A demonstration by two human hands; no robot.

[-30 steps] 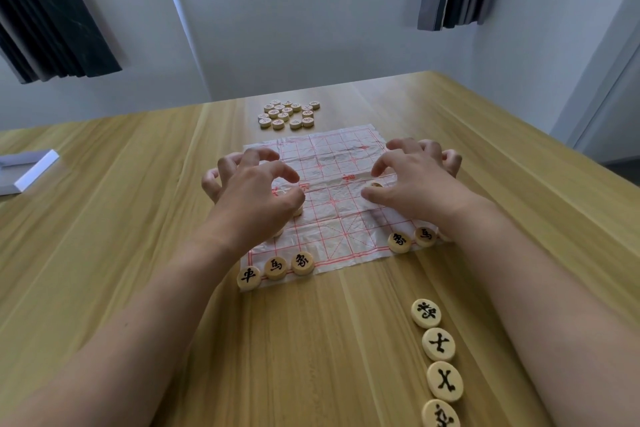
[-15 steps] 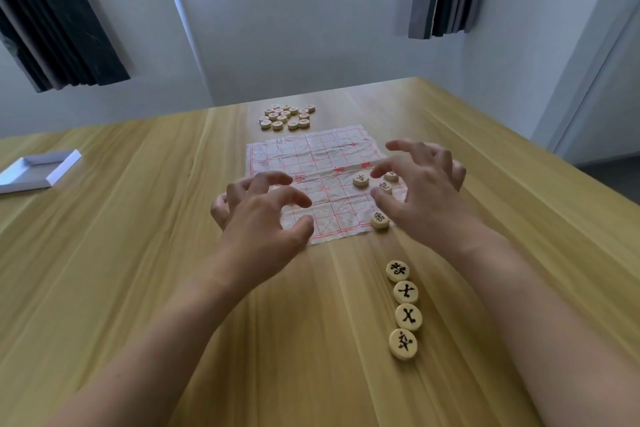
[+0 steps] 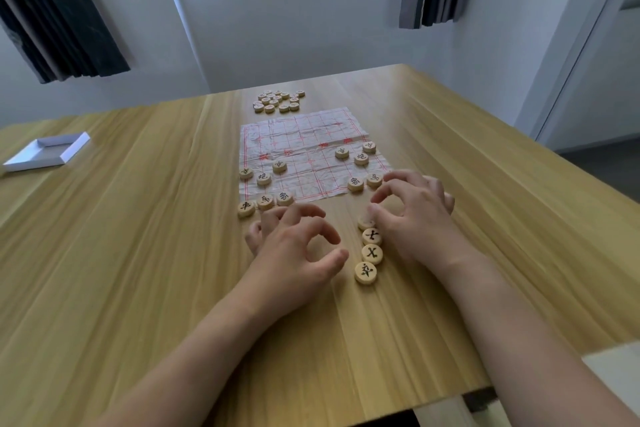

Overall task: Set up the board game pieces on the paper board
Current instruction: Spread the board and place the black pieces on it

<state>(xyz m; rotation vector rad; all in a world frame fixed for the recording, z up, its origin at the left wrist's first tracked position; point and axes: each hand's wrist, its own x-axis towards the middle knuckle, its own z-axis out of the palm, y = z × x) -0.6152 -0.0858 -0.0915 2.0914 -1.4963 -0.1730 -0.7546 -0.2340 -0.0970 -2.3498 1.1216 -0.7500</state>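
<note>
While the left hand (image 3: 294, 250) hovers curled and empty, the right hand (image 3: 415, 215) pinches the top piece (image 3: 365, 221) of a short row just short of the paper board (image 3: 311, 156).

Wooden table (image 3: 138, 253) carries paper board (image 3: 311, 135), wooden pieces (image 3: 372, 255), white tray (image 3: 48, 151).

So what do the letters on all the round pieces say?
"車": disc at the board's near-left corner.
"馬": disc right beside it.
"士": second disc in the row by the right hand.
Other black-marked discs: too blurred to be sure.
Red marks on the paper board: too blurred.
Far pile of discs: too small.
</note>
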